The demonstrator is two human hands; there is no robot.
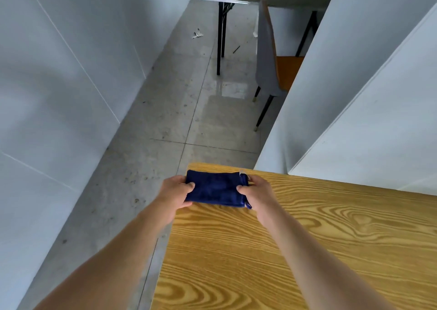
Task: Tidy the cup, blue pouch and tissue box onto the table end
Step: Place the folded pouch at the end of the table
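A dark blue cloth pouch [215, 189] lies flat at the far left corner of the wooden table [295, 238]. My left hand [173, 195] pinches the pouch's left end, thumb on top. My right hand [256, 192] grips its right end, where a drawstring and a small pale tag show. Both hands rest at the table's corner. Neither the cup nor the tissue box is in view.
The table's left edge drops to a grey tiled floor [165, 125]. White partition walls stand on the left [59, 85] and right [354, 108]. Farther off stand a grey-and-orange chair [272, 63] and another table with black legs [222, 33].
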